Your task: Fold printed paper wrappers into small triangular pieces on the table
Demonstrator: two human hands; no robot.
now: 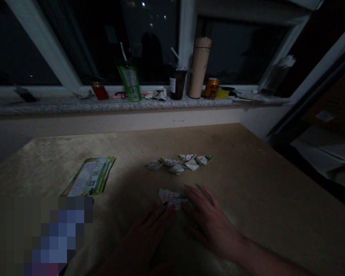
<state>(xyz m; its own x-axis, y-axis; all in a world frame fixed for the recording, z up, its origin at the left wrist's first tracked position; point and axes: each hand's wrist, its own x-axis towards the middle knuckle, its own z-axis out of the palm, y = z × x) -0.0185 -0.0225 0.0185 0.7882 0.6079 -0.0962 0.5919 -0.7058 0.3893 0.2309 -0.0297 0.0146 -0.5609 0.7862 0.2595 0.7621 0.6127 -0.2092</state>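
Note:
Both my hands rest on a tan table [261, 180] around a small folded piece of printed paper [169, 197]. My left hand [149, 234] lies flat with its fingers stretched toward the paper's near edge. My right hand [208, 218] is spread flat, its fingertips touching the paper's right side. Just beyond lies a cluster of several small folded paper triangles [182, 163]. A green and white printed leaflet [90, 176] lies flat to the left.
A stone windowsill [74, 103] behind the table holds a green cup with a straw [130, 82], a dark cup [176, 82], a tall beige flask [199, 67], an orange can [212, 88] and a red jar [99, 91]. A blurred patch covers the lower left.

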